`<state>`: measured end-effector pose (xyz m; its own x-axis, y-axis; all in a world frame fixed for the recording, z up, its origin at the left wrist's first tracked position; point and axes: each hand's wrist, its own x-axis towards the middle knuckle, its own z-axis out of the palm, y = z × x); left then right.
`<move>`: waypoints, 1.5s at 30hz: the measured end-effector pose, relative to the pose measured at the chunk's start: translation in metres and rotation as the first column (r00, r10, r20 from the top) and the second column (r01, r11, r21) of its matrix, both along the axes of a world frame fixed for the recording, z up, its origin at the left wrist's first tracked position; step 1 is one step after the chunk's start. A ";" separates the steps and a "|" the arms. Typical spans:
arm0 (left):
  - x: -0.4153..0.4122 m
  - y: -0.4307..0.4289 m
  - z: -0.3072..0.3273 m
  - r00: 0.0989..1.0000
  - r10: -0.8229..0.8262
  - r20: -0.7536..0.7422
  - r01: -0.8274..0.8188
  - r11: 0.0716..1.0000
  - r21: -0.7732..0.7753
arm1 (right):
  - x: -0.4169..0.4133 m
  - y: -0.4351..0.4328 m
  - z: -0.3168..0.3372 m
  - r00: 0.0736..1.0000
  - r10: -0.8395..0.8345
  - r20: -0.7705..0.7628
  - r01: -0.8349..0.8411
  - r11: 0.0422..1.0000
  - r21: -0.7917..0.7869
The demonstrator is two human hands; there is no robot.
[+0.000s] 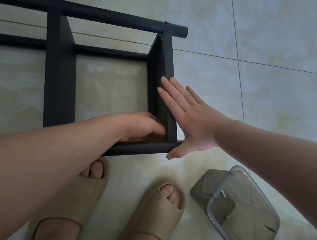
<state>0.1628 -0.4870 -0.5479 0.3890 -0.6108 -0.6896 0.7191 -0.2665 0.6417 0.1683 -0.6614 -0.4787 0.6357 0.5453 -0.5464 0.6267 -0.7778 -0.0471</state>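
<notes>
black rack (61, 75), cut off left; left fingers (157, 129) curl half-hidden round it, right fingers (170, 93) flat.

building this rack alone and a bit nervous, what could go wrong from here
The left hand grips the end of the flat crossbar in the corner by the round tube, while the right hand presses flat on its outer side; a slip could pinch those fingers.
The open-toed slippers sit right beside that tube; a sliding frame might hit bare toes.
The clear container lies near the slippers and could get kicked.
</notes>
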 end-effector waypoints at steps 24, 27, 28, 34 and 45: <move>0.003 0.000 0.001 1.000 -0.017 -0.009 0.017 1.000 0.019 | 0.000 0.000 -0.001 1.000 -0.001 0.007 0.001 1.000 0.011; 0.008 -0.001 0.006 0.999 -0.037 -0.022 0.038 0.999 0.037 | 0.000 0.000 -0.002 1.000 0.000 0.003 0.000 1.000 0.016; 0.008 -0.002 0.007 0.999 -0.044 -0.026 0.045 0.998 0.039 | 0.000 0.000 -0.002 1.000 0.000 0.001 0.000 1.000 0.017; 0.011 -0.003 0.007 0.999 -0.041 -0.035 0.042 0.998 0.043 | 0.000 -0.001 -0.002 1.000 -0.001 -0.002 0.001 1.000 0.022; 0.004 0.001 0.002 1.000 -0.014 -0.017 0.013 0.999 -0.037 | 0.000 0.000 0.000 1.000 -0.001 -0.004 0.001 1.000 0.014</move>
